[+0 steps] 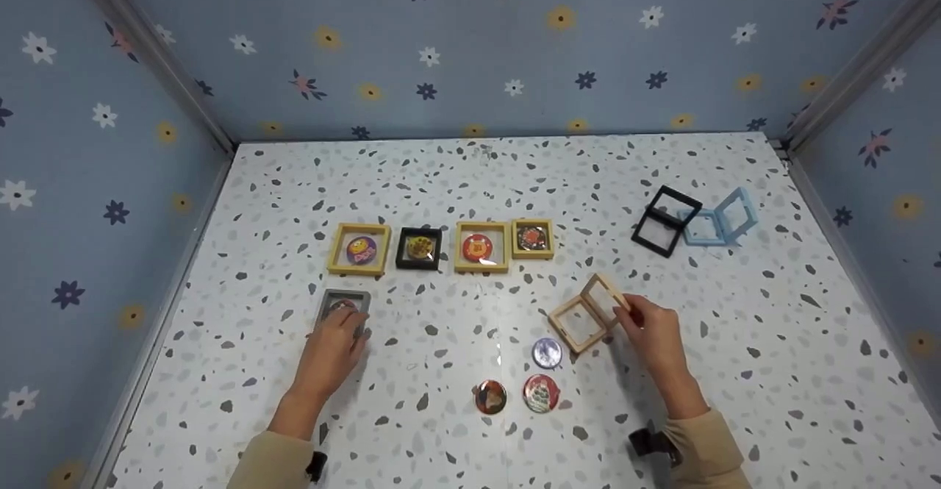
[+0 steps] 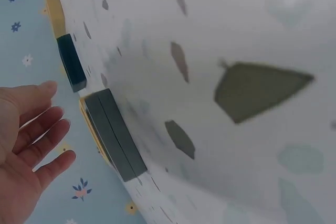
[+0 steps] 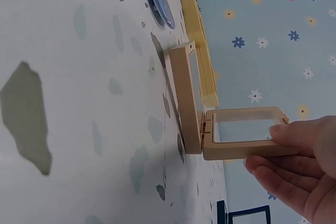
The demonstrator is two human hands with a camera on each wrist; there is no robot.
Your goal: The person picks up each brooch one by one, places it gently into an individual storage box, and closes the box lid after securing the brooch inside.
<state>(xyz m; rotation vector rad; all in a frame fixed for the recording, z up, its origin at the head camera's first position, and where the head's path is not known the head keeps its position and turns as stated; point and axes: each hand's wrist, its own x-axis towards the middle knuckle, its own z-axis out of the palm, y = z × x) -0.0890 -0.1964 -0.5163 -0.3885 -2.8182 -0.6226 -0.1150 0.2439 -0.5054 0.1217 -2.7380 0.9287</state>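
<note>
My right hand [image 1: 653,327] pinches the raised half of a beige hinged display frame [image 1: 579,325] between thumb and fingers. In the right wrist view the frame [image 3: 239,148] stands opened at its hinge, its lower half by the table. My left hand [image 1: 334,345] hovers at a closed grey display frame [image 1: 356,299] with a round badge inside. Its fingers are loosely spread and hold nothing in the left wrist view, apart from the grey frame [image 2: 115,135]. Near the beige frame lie a purple badge [image 1: 547,353], a red-and-white badge [image 1: 541,393] and a dark orange badge [image 1: 491,397].
Behind the hands, a row of badge-filled frames includes a yellow frame [image 1: 333,250], a black frame [image 1: 419,265] and a small yellow frame [image 1: 532,254]. An opened black frame [image 1: 653,243] and a light blue frame [image 1: 704,242] stand at the right. Flowered panels [image 1: 470,48] enclose the speckled table.
</note>
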